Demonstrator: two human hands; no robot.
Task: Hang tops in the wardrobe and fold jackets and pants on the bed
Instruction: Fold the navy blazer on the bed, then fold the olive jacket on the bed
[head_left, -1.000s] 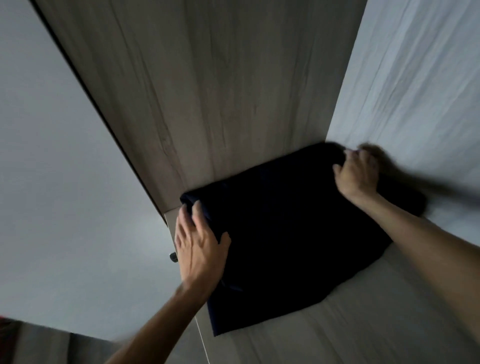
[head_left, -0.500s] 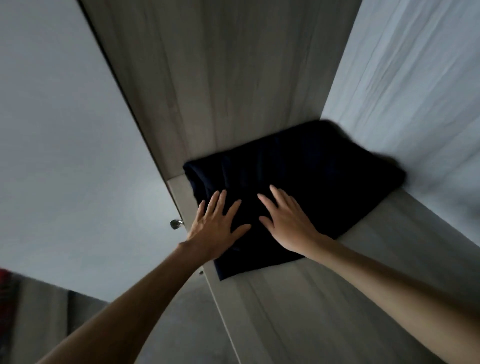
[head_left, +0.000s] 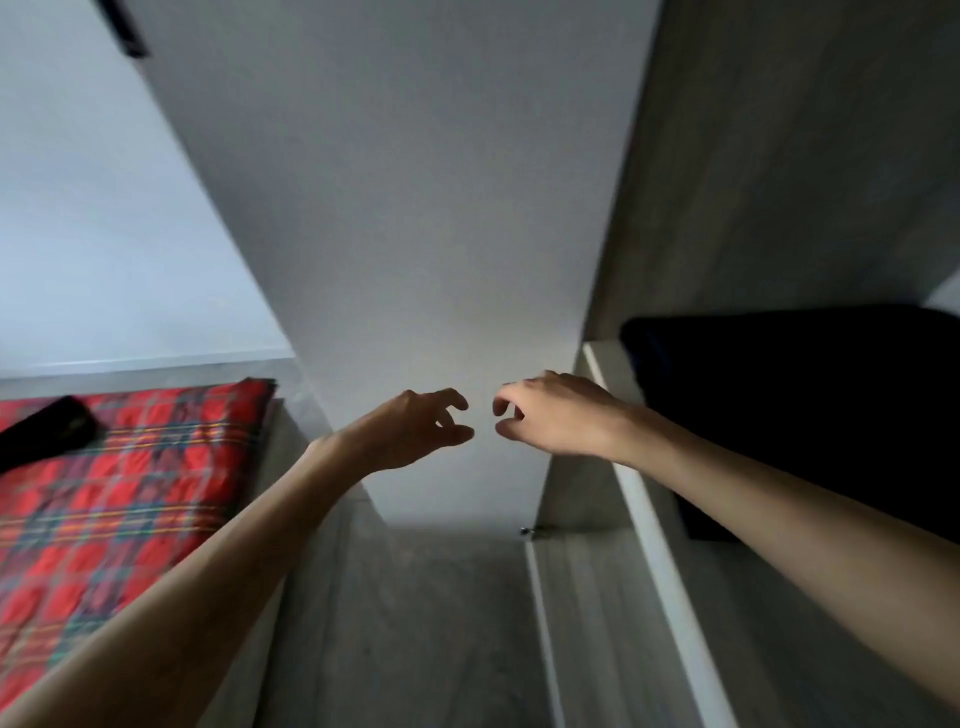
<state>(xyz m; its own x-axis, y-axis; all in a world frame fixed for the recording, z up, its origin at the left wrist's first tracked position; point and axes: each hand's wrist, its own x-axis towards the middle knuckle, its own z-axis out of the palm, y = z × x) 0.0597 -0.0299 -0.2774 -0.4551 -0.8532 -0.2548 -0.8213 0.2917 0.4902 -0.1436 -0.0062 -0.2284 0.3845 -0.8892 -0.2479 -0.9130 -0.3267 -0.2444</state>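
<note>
The left hand (head_left: 410, 431) and the right hand (head_left: 556, 415) are held in the air, near each other but apart, before the white wardrobe door (head_left: 441, 234). The fingers (head_left: 451, 397) of both are loosely curled and nothing is held. A folded dark garment (head_left: 805, 405) is seen lying on the wardrobe shelf (head_left: 649, 519) at right. A bed (head_left: 130, 467) with a red plaid cover is shown at left, with a dark item (head_left: 47, 431) laid on it

wardrobe shelf (head_left: 613, 597): matt woodgrain | bedcover (head_left: 130, 483): tartan cloth | door (head_left: 415, 260): smooth matt
</note>
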